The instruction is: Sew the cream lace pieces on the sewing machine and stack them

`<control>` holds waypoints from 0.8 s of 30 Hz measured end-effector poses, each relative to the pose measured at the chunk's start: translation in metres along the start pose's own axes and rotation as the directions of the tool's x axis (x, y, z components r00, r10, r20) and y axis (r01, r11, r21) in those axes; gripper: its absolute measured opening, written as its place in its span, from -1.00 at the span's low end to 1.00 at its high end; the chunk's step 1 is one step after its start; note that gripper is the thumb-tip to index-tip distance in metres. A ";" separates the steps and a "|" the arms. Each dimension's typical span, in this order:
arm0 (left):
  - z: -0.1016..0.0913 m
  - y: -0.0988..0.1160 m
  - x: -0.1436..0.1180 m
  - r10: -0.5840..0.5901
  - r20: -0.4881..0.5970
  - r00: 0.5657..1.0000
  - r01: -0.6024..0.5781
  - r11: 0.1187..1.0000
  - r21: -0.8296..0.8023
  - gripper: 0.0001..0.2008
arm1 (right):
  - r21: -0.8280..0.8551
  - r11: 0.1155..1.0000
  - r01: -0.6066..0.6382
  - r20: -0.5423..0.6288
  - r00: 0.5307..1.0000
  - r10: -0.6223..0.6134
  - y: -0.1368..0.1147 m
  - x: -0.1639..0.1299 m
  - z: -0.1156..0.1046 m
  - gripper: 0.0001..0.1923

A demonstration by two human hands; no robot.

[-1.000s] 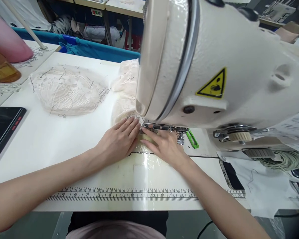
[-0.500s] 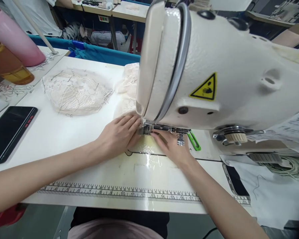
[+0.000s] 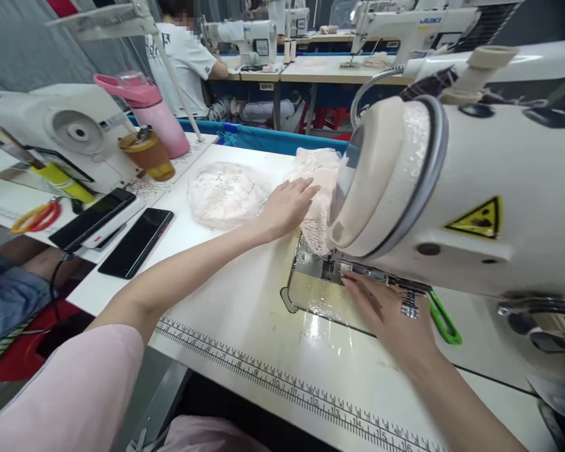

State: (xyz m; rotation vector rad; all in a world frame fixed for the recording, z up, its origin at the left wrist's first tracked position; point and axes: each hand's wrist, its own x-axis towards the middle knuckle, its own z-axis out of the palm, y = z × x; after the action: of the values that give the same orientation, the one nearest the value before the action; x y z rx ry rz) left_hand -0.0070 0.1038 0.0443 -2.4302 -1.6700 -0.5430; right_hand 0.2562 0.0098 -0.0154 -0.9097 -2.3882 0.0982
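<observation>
My left hand (image 3: 287,206) lies on a crumpled piece of pale pink lace fabric (image 3: 319,179), its fingers stretched out over it beside the sewing machine head (image 3: 452,188). The lace runs down to the metal needle plate (image 3: 306,258) by the presser foot (image 3: 328,269). My right hand (image 3: 398,317) rests on the machine bed under the head, with fingers extended toward the presser foot and partly hidden by the machine's metal attachment (image 3: 371,274). I see nothing held in it. A second lace bundle (image 3: 228,194) with loose threads lies left of my left hand.
A black phone (image 3: 136,243) lies on the table at left, near another phone (image 3: 93,220). A pink bottle (image 3: 162,122) and an amber cup (image 3: 150,157) stand behind. A green thread snipper (image 3: 444,319) lies right of my right hand. A person (image 3: 179,69) sits farther back.
My left hand has moved away from the presser foot, up and back onto the lace. My right hand stays by the foot. The view has turned left and up.
</observation>
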 end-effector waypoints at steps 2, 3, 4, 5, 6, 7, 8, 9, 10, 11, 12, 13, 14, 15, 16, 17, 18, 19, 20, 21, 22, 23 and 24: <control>-0.006 -0.018 -0.023 -0.048 0.004 0.999 0.047 0.997 0.060 -0.57 | -0.039 0.999 0.027 -0.013 1.000 -0.027 0.004 -0.006 0.004 -0.53; -0.009 -0.027 -0.035 -0.087 -0.009 0.996 0.088 0.992 0.088 -0.52 | -0.076 0.996 0.037 -0.023 0.999 -0.039 0.006 -0.008 0.007 -0.51; -0.012 -0.036 -0.047 -0.148 -0.032 0.988 0.151 0.982 0.117 -0.48 | -0.119 0.991 0.055 -0.037 0.998 -0.060 0.007 -0.010 0.010 -0.47; -0.016 -0.044 -0.059 -0.227 -0.039 0.973 0.231 0.965 0.123 -0.46 | -0.211 0.974 0.087 -0.062 0.993 -0.102 0.007 -0.012 0.012 -0.42; -0.019 -0.052 -0.068 -0.265 -0.027 0.964 0.267 0.959 0.098 -0.48 | -0.261 0.961 0.095 -0.070 0.991 -0.116 0.007 -0.012 0.014 -0.40; -0.023 -0.057 -0.076 -0.278 -0.022 0.960 0.279 0.957 0.083 -0.54 | -0.314 0.944 0.103 -0.072 0.989 -0.132 0.006 -0.012 0.015 -0.40; -0.026 -0.062 -0.082 -0.285 -0.018 0.958 0.286 0.956 0.062 -0.60 | -0.378 0.919 0.116 -0.073 0.985 -0.155 0.005 -0.011 0.016 -0.42; -0.030 -0.065 -0.086 -0.283 -0.019 0.959 0.284 0.958 0.039 -0.65 | -0.424 0.896 0.135 -0.066 0.982 -0.179 0.004 -0.009 0.015 -0.46; -0.033 -0.067 -0.088 -0.286 -0.027 0.958 0.286 0.958 0.015 -0.67 | -0.465 0.872 0.154 -0.063 0.977 -0.206 0.003 -0.006 0.014 -0.51; -0.037 -0.068 -0.089 -0.296 -0.036 0.955 0.296 0.955 -0.015 -0.68 | -0.496 0.853 0.163 -0.073 0.971 -0.228 0.001 -0.004 0.012 -0.57; -0.040 -0.068 -0.090 -0.308 -0.043 0.950 0.306 0.951 -0.050 -0.68 | -0.502 0.851 0.156 -0.076 0.972 -0.223 0.000 -0.002 0.011 -0.63; -0.044 -0.066 -0.091 -0.318 -0.048 0.947 0.314 0.946 -0.087 -0.67 | -0.489 0.863 0.128 -0.091 0.976 -0.196 -0.001 0.000 0.010 -0.69; -0.048 -0.063 -0.093 -0.321 -0.048 0.946 0.314 0.942 -0.120 -0.66 | -0.462 0.882 0.096 -0.103 0.982 -0.160 -0.002 0.002 0.009 -0.73; -0.051 -0.057 -0.095 -0.309 -0.029 0.951 0.301 0.939 -0.167 -0.66 | -0.422 0.904 0.063 -0.105 0.988 -0.117 -0.003 0.004 0.008 -0.76; -0.055 -0.049 -0.098 -0.277 0.020 0.961 0.274 0.933 -0.234 -0.66 | -0.378 0.925 0.034 -0.109 0.991 -0.081 -0.004 0.005 0.008 -0.79; -0.059 -0.038 -0.102 -0.218 0.094 0.971 0.236 0.920 -0.312 -0.67 | -0.336 0.942 0.014 -0.109 0.993 -0.054 -0.006 0.007 0.007 -0.81; -0.062 -0.027 -0.107 -0.111 0.210 0.971 0.197 0.871 -0.450 -0.69 | -0.297 0.955 0.000 -0.091 0.995 -0.028 -0.007 0.008 0.007 -0.80; -0.066 -0.014 -0.111 0.028 0.331 0.943 0.178 0.800 -0.573 -0.71 | -0.259 0.965 -0.047 -0.100 0.995 0.022 -0.010 0.010 0.006 -0.82; -0.069 -0.001 -0.116 0.169 0.419 0.892 0.168 0.736 -0.656 -0.72 | -0.233 0.969 -0.079 -0.104 0.993 0.056 -0.012 0.012 0.005 -0.81; -0.072 0.011 -0.120 0.269 0.459 0.847 0.161 0.693 -0.703 -0.72 | -0.221 0.970 -0.103 -0.109 0.991 0.080 -0.014 0.013 0.004 -0.79; -0.074 0.022 -0.123 0.347 0.478 0.807 0.144 0.669 -0.729 -0.73 | -0.214 0.971 -0.110 -0.106 0.990 0.089 -0.016 0.014 0.003 -0.77; -0.074 0.032 -0.126 0.409 0.465 0.785 0.101 0.657 -0.747 -0.74 | -0.205 0.972 -0.111 -0.106 0.990 0.091 -0.018 0.016 0.001 -0.76; -0.074 0.039 -0.128 0.435 0.428 0.792 0.040 0.663 -0.748 -0.75 | -0.192 0.977 -0.089 -0.100 0.992 0.070 -0.020 0.016 0.000 -0.75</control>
State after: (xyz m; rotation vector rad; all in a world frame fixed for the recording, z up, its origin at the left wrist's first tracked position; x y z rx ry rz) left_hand -0.0272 -0.0458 0.0682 -3.6569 -1.4580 -0.5323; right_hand 0.2345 0.0048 -0.0020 -1.0770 -2.3044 -0.1494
